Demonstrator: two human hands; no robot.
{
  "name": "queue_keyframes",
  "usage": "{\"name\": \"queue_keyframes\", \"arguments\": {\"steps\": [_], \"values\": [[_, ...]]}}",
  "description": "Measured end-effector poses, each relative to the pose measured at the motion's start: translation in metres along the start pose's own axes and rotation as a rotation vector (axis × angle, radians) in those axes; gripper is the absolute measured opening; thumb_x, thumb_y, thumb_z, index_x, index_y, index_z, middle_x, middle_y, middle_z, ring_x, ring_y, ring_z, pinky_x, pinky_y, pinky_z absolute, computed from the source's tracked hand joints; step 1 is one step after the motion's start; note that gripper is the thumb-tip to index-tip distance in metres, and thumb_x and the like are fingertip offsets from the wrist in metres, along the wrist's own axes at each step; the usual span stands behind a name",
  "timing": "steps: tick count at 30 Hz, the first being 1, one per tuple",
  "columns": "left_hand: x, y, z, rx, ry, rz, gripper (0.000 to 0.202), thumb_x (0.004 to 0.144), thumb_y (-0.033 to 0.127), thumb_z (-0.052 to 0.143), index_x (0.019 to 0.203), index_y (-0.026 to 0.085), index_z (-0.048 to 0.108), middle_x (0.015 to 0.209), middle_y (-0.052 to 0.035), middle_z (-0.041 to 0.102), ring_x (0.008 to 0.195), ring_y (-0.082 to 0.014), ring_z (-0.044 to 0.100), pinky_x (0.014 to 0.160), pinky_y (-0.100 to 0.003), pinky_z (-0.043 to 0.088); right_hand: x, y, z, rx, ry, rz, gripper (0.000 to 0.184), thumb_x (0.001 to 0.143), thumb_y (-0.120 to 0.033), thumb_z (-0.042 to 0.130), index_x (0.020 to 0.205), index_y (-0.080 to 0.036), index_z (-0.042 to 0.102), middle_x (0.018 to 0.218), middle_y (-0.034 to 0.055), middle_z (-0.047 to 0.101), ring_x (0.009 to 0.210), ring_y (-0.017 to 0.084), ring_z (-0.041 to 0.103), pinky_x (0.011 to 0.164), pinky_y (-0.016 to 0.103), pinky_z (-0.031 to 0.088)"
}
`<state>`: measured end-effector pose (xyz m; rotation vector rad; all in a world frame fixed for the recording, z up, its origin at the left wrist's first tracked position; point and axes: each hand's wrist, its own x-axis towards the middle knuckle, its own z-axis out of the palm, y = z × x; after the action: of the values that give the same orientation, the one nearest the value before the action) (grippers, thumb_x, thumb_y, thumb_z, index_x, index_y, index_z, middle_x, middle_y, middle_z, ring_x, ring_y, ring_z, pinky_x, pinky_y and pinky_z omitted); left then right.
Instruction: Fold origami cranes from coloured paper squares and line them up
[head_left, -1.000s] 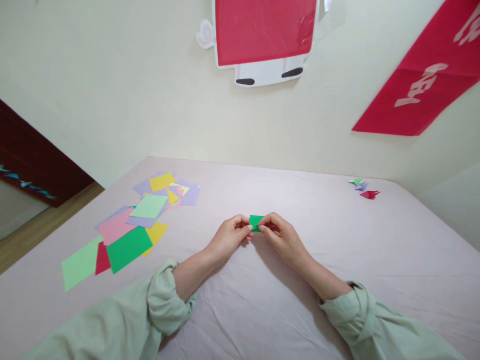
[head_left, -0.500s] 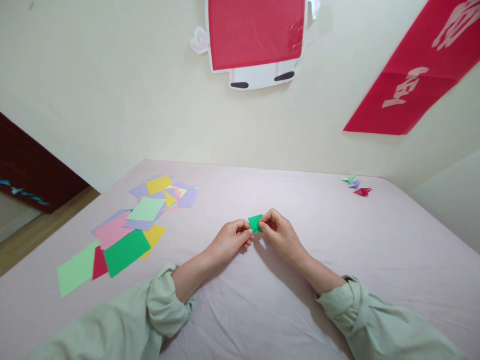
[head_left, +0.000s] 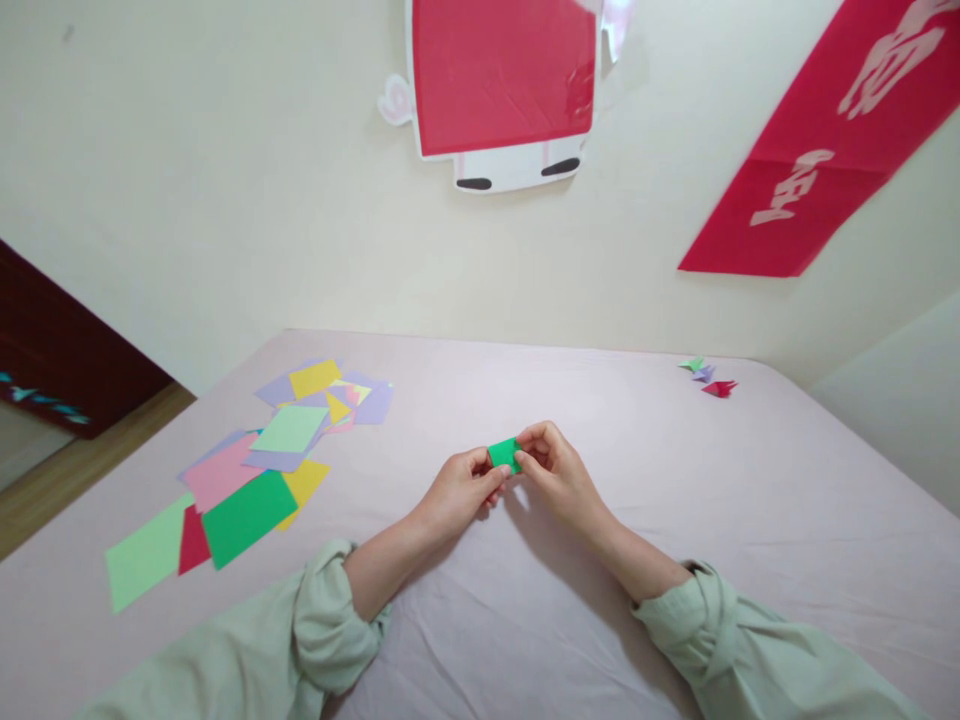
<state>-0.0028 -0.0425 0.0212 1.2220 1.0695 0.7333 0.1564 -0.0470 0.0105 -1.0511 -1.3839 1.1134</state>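
A small folded green paper (head_left: 503, 454) is pinched between both hands just above the pale pink sheet (head_left: 787, 520). My left hand (head_left: 456, 489) grips its near left edge with thumb and fingertips. My right hand (head_left: 556, 473) holds its right side, fingers curled around it. Both sleeves are light green and pushed up the forearms.
A scatter of coloured paper squares (head_left: 247, 470) lies to the left: green, yellow, pink, lilac, red. Three small folded paper figures (head_left: 709, 378) sit at the far right near the wall. Red hangings (head_left: 502, 75) are on the wall behind.
The green paper has tilted and shifted slightly left between the fingers. The head view has dipped a little, so the wall hangings sit lower.
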Motion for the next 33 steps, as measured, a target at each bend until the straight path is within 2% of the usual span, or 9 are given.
{"name": "queue_keyframes", "arguments": {"steps": [5, 10, 14, 19, 25, 30, 33], "values": [[0.001, -0.003, -0.001, 0.004, 0.021, 0.009, 0.029, 0.074, 0.041, 0.062, 0.081, 0.014, 0.058, 0.058, 0.0039, 0.051, 0.047, -0.0076, 0.045, 0.043, -0.02, 0.036, 0.0, -0.001, 0.0, 0.064, -0.02, 0.06, 0.027, 0.082, -0.031, 0.059, 0.105, -0.022, 0.047, 0.082, 0.0004, 0.062, 0.075, 0.016, 0.061, 0.07, 0.031, 0.048], [0.001, -0.005, -0.001, 0.036, 0.04, 0.05, 0.03, 0.076, 0.044, 0.061, 0.077, 0.014, 0.058, 0.056, 0.0039, 0.05, 0.047, -0.0078, 0.045, 0.044, -0.02, 0.035, 0.0, -0.004, 0.001, -0.063, -0.083, 0.089, 0.014, 0.082, -0.032, 0.058, 0.086, -0.019, 0.054, 0.078, -0.0004, 0.061, 0.069, 0.014, 0.056, 0.065, 0.028, 0.044], [-0.001, -0.004, 0.0, 0.041, 0.036, 0.058, 0.028, 0.077, 0.042, 0.06, 0.077, 0.014, 0.057, 0.056, 0.0039, 0.05, 0.046, -0.0076, 0.045, 0.044, -0.019, 0.034, -0.001, -0.009, 0.002, -0.056, -0.083, 0.108, 0.017, 0.082, -0.035, 0.057, 0.075, -0.019, 0.053, 0.067, -0.0036, 0.054, 0.061, 0.012, 0.05, 0.059, 0.025, 0.04], [-0.003, -0.003, 0.002, 0.018, 0.033, 0.053, 0.027, 0.077, 0.042, 0.06, 0.077, 0.014, 0.056, 0.057, 0.0038, 0.051, 0.046, -0.0073, 0.044, 0.043, -0.019, 0.034, -0.001, -0.013, 0.0, -0.061, -0.076, 0.171, 0.024, 0.085, -0.041, 0.052, 0.073, -0.02, 0.052, 0.063, -0.0035, 0.052, 0.058, 0.012, 0.048, 0.057, 0.025, 0.039], [-0.003, 0.001, 0.002, 0.03, 0.043, 0.061, 0.027, 0.076, 0.041, 0.059, 0.078, 0.014, 0.058, 0.057, 0.0035, 0.05, 0.046, -0.0075, 0.044, 0.043, -0.02, 0.034, 0.0, -0.012, 0.0, -0.022, -0.095, 0.161, 0.03, 0.086, -0.048, 0.051, 0.075, -0.02, 0.056, 0.066, -0.002, 0.055, 0.062, 0.014, 0.051, 0.061, 0.027, 0.042], [-0.003, 0.001, 0.0, 0.035, 0.026, 0.098, 0.027, 0.078, 0.04, 0.058, 0.08, 0.013, 0.059, 0.062, 0.002, 0.053, 0.048, -0.0072, 0.043, 0.045, -0.02, 0.034, 0.0, -0.009, 0.003, -0.005, -0.09, 0.141, 0.027, 0.079, -0.044, 0.062, 0.075, -0.02, 0.052, 0.065, -0.0035, 0.054, 0.06, 0.012, 0.05, 0.06, 0.026, 0.041], [-0.004, 0.001, 0.0, 0.034, 0.024, 0.106, 0.025, 0.078, 0.038, 0.058, 0.079, 0.013, 0.059, 0.06, 0.0026, 0.052, 0.048, -0.0072, 0.043, 0.046, -0.02, 0.034, 0.0, -0.009, 0.004, -0.004, -0.084, 0.157, 0.028, 0.08, -0.045, 0.06, 0.073, -0.02, 0.05, 0.063, -0.0038, 0.053, 0.057, 0.011, 0.048, 0.057, 0.025, 0.039]]}}
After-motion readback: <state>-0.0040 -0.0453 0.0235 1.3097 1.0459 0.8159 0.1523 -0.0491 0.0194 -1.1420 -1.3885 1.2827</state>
